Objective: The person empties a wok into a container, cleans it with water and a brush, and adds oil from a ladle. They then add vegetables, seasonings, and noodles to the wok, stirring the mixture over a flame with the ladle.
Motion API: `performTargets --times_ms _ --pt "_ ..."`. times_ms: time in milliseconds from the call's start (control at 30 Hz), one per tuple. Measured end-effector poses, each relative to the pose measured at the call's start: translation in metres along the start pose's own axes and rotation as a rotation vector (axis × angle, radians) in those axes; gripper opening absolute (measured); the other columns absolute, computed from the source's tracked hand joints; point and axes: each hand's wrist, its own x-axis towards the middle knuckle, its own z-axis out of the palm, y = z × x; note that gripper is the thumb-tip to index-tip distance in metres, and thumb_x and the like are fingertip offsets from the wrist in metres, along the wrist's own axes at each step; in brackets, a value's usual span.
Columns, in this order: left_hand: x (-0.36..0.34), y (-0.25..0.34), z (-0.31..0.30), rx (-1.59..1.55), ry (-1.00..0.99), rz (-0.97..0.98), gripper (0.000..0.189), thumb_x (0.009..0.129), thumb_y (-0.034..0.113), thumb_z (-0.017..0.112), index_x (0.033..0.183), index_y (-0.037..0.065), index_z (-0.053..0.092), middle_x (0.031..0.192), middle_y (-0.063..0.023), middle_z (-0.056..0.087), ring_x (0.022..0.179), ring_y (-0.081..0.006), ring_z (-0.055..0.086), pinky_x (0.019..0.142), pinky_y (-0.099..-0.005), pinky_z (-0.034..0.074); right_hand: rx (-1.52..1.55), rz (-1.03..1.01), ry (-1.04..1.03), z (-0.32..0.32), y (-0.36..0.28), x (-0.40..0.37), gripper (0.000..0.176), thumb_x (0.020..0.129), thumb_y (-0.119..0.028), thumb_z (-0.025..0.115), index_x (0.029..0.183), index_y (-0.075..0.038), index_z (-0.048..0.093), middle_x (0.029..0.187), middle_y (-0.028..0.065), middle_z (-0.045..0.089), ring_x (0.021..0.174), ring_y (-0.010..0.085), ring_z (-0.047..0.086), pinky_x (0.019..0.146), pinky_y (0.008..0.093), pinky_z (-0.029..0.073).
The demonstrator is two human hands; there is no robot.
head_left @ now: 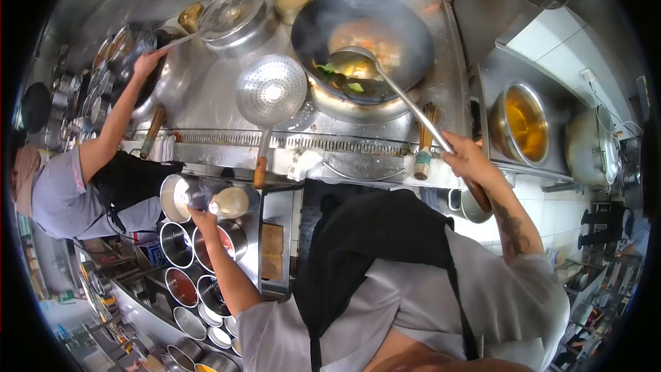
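My right hand (465, 158) is wrapped round the wooden-ended handle of a long metal ladle (406, 96). The ladle's bowl is inside a black wok (406, 24), over steaming broth with orange bits and green leaves. On the left, my left hand (202, 219) is closed beside a squat bottle (231, 202) with pale contents and a dark, blurred object; what its fingers hold is too unclear to name. Several metal containers stand around it, one with red sauce (181, 286). A perforated skimmer (272, 91) lies between my hands, its wooden handle towards me.
A co-worker (62, 193) stands at the left, an arm stretched over the stove towards a lidded pot (237, 21). Bamboo brushes (425, 138) stand at the stove's front edge. On the right are a bowl of amber liquid (523, 124) and a large pot (592, 145).
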Motion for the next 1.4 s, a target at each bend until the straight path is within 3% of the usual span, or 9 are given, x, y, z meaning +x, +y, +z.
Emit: performTargets --times_ms 200,300,467,567,700,800,933,1233,1400 --pt "-0.004 -0.008 -0.065 0.498 -0.249 -0.228 0.053 0.073 0.023 0.073 0.112 -0.009 0.055 0.094 -0.0203 0.066 0.084 -0.0274 0.066 0.077 -0.0363 0.051 -0.152 -0.263 0.045 0.021 0.023 0.061 0.053 0.089 -0.010 0.057 0.140 -0.005 0.042 0.067 0.0020 0.053 0.052 0.0097 0.049 0.048 0.0260 0.043" --pt "-0.029 0.119 -0.044 0.890 -0.089 -0.188 0.045 0.075 0.022 0.068 0.107 -0.008 0.059 0.084 -0.0214 0.067 0.073 -0.0318 0.066 0.071 -0.0397 0.051 -0.210 -0.327 0.151 0.022 0.038 0.073 0.053 0.089 -0.011 0.057 0.140 -0.005 0.042 0.068 0.0022 0.053 0.053 0.0095 0.050 0.049 0.0260 0.043" --pt "-0.062 0.218 0.104 0.333 -0.252 0.102 0.026 0.087 0.002 0.058 0.112 -0.002 0.062 0.094 -0.0137 0.065 0.083 -0.0178 0.061 0.073 -0.0298 0.049 0.001 -0.185 -0.091 -0.020 -0.008 -0.022 0.052 0.090 -0.011 0.057 0.139 -0.004 0.043 0.072 0.0027 0.055 0.054 0.0078 0.049 0.050 0.0251 0.043" --pt "-0.090 0.264 0.212 0.084 -0.555 0.427 0.024 0.082 0.000 0.063 0.106 -0.003 0.062 0.101 -0.0226 0.064 0.096 -0.0379 0.062 0.089 -0.0423 0.046 -0.093 -0.170 -0.139 -0.027 0.002 -0.024 0.051 0.088 -0.011 0.058 0.137 -0.003 0.044 0.074 0.0080 0.058 0.057 0.0156 0.054 0.055 0.0296 0.046" --pt "-0.104 0.322 0.321 0.161 -0.581 1.012 0.021 0.087 0.005 0.058 0.105 -0.005 0.058 0.111 -0.0248 0.058 0.105 -0.0382 0.055 0.090 -0.0450 0.045 -0.315 -0.348 0.087 -0.009 0.046 0.036 0.048 0.085 -0.008 0.057 0.131 0.001 0.047 0.084 0.0228 0.062 0.073 0.0333 0.062 0.069 0.0401 0.050" --pt "-0.093 0.296 0.379 0.403 -0.759 0.919 0.013 0.088 0.010 0.056 0.091 -0.003 0.058 0.099 -0.0237 0.061 0.095 -0.0356 0.060 0.082 -0.0474 0.047 -0.411 -0.261 0.196 -0.011 0.053 0.065 0.045 0.084 -0.009 0.056 0.127 0.003 0.048 0.093 0.0286 0.062 0.087 0.0414 0.062 0.078 0.0458 0.049" --pt "-0.087 0.277 0.418 0.365 -0.639 0.821 0.015 0.087 0.013 0.058 0.076 0.004 0.055 0.068 -0.0154 0.063 0.068 -0.0359 0.063 0.066 -0.0473 0.047 -0.454 -0.246 0.344 -0.004 0.052 0.072 0.046 0.085 -0.013 0.056 0.127 0.004 0.048 0.096 0.0280 0.063 0.093 0.0421 0.062 0.081 0.0475 0.049" --pt "-0.093 0.276 0.426 0.364 -0.664 0.774 0.013 0.088 0.015 0.059 0.084 0.004 0.053 0.069 -0.0161 0.062 0.069 -0.0349 0.063 0.066 -0.0464 0.046 -0.048 -0.430 0.653 0.037 0.123 0.097 0.050 0.091 -0.020 0.057 0.134 0.000 0.041 0.092 0.0286 0.064 0.085 0.0440 0.065 0.072 0.0441 0.051" --pt "-0.096 0.267 0.434 0.340 -0.623 0.765 0.012 0.089 0.015 0.057 0.086 0.004 0.054 0.072 -0.0172 0.064 0.072 -0.0347 0.064 0.068 -0.0462 0.047 -0.019 -0.299 0.461 0.057 0.165 0.113 0.044 0.093 -0.019 0.055 0.130 0.001 0.043 0.095 0.0287 0.063 0.088 0.0410 0.065 0.075 0.0428 0.050"
